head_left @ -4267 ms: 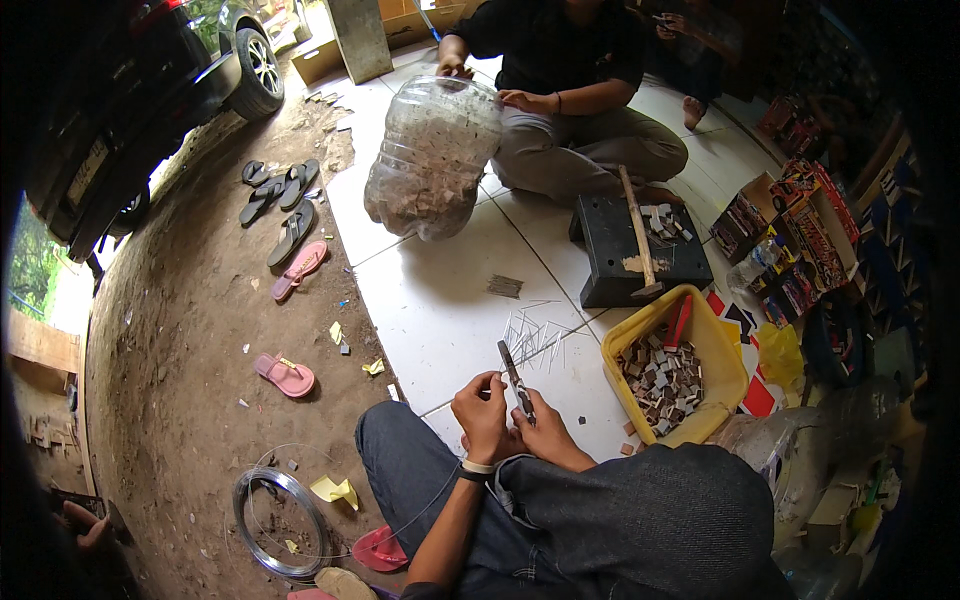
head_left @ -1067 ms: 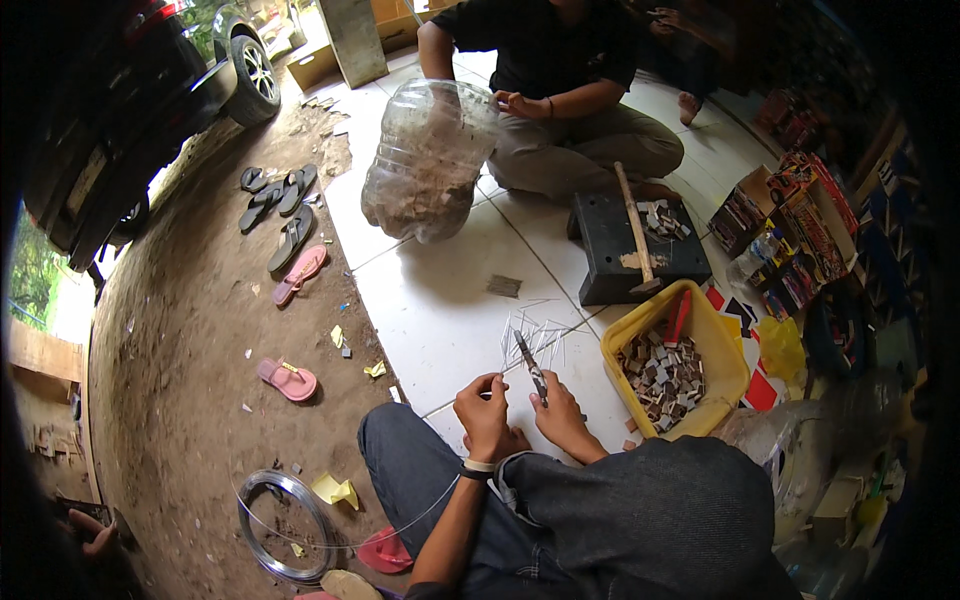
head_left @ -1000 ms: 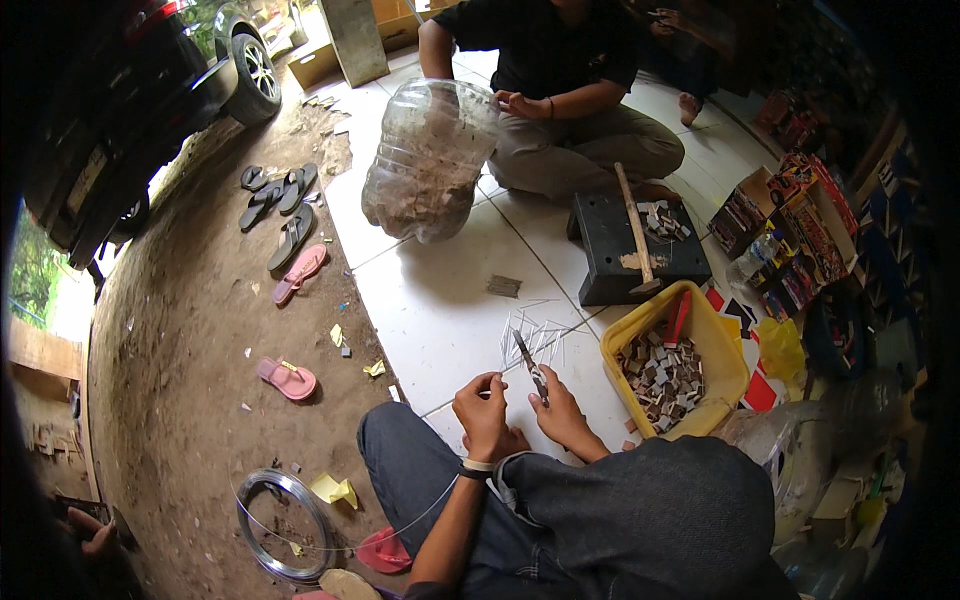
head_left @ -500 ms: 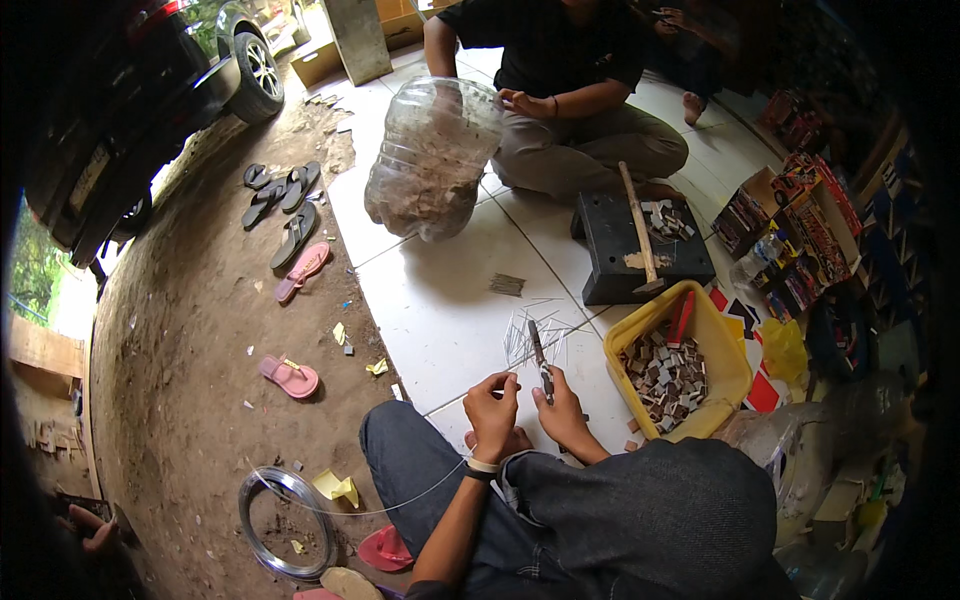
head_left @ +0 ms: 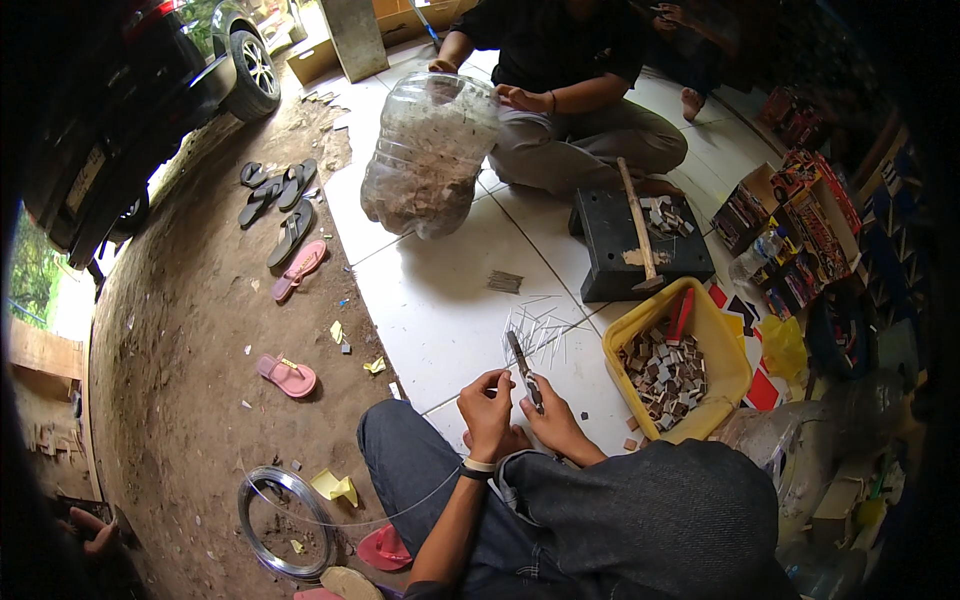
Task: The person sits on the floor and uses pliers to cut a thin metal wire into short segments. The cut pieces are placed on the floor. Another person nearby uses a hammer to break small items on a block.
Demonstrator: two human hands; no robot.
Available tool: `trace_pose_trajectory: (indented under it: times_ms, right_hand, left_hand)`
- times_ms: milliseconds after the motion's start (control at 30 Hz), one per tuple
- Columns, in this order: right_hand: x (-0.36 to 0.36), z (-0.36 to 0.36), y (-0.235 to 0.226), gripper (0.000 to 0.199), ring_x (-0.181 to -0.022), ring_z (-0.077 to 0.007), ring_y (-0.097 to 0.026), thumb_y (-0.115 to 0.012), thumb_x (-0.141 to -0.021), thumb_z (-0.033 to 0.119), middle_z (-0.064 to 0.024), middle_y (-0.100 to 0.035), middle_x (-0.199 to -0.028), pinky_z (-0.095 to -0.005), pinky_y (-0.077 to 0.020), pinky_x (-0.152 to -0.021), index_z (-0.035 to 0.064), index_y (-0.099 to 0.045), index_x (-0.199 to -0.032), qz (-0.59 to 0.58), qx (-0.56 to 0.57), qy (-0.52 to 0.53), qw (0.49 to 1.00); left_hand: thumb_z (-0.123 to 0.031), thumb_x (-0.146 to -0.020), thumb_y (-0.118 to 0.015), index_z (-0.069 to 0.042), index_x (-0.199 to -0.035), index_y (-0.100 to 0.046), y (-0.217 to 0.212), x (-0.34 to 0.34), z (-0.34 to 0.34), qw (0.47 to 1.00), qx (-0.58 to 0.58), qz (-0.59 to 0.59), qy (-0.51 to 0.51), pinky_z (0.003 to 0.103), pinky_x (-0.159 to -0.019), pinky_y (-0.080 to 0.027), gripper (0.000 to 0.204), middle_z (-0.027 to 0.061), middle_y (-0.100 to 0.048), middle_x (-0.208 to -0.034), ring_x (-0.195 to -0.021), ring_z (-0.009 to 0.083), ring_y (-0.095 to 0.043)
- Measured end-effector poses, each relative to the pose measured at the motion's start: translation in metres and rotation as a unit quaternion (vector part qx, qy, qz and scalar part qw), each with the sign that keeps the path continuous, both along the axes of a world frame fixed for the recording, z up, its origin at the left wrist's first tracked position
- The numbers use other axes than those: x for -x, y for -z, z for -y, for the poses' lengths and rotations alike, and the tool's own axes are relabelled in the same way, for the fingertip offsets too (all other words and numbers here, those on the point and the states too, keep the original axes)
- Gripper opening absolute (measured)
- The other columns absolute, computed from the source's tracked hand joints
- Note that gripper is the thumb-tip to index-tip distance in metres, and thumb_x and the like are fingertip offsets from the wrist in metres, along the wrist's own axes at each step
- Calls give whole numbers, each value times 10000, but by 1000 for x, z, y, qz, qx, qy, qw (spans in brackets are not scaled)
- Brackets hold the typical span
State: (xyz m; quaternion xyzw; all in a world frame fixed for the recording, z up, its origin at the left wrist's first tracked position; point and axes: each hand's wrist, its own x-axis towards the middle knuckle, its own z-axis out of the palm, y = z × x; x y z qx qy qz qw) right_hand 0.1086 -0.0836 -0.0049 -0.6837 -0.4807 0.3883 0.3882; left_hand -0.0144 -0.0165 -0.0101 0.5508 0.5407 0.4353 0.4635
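Moved: pliers (head_left: pixel 523 366) shifted slightly right.
Right hand (head_left: pixel 556 425): clamps pliers.
Left hand (head_left: pixel 487 412): pinches wire (head_left: pixel 360 518) — cutting; next, feed wire.

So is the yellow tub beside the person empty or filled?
Partly filled: the yellow tub holds a heap of small grey and brown pieces, with bare wall above.

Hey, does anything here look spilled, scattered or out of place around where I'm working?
Yes. Thin cut wire pieces lie fanned out loose on the white tiles, not gathered. A few small blocks sit on the floor just outside the yellow tub.
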Motion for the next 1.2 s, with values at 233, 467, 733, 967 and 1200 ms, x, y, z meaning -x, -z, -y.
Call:
trace_pose_trajectory:
  times_ms: [233, 467, 733, 967, 1200]
  right_hand:
    - [-1, 0, -3, 344, -843, -362, -670, -656, -983, 166, -207, -670, -947, -449, -521, -766, -15, -555, -1258, 11, 30, -10, 999]
    - [1, 3, 2, 344, -796, -334, -642, -655, -986, 213, -193, -646, -875, -439, -498, -727, 1, -558, -1238, 10, 24, -14, 1000]
    - [0, 1, -5, 297, -814, -391, -687, -676, -973, 227, -211, -675, -865, -463, -519, -723, 0, -559, -1125, 23, 68, -3, 997]
    - [-4, 3, 3, 352, -868, -415, -704, -715, -935, 226, -229, -705, -906, -484, -533, -775, 20, -539, -1160, 28, 65, -15, 997]
    - [-10, -9, 23, 410, -939, -416, -697, -655, -971, 164, -242, -697, -988, -510, -523, -832, 38, -504, -1331, 138, 53, 43, 988]
  left_hand:
    - [-149, -944, -727, 22, -989, -787, -2, 1, 0, 1000, 24, -6, -7, 272, -628, -561, 186, 120, -785, -806, -673, 168, -751]
    - [-145, -943, -730, 23, -988, -786, -1, 1, -1, 1000, 12, -3, -11, 273, -629, -562, 182, 123, -784, -807, -678, 170, -753]
    - [-161, -944, -729, 21, -991, -786, -1, 1, 0, 1000, 19, -13, -10, 273, -630, -562, 197, 122, -785, -806, -675, 169, -753]
    - [-173, -938, -729, 9, -982, -793, 5, 0, -1, 1000, 11, -23, -5, 282, -641, -566, 198, 117, -786, -798, -671, 182, -756]
    - [-171, -938, -725, 7, -968, -795, 8, 3, -1, 999, 0, -40, -22, 288, -648, -568, 194, 116, -787, -802, -660, 188, -755]
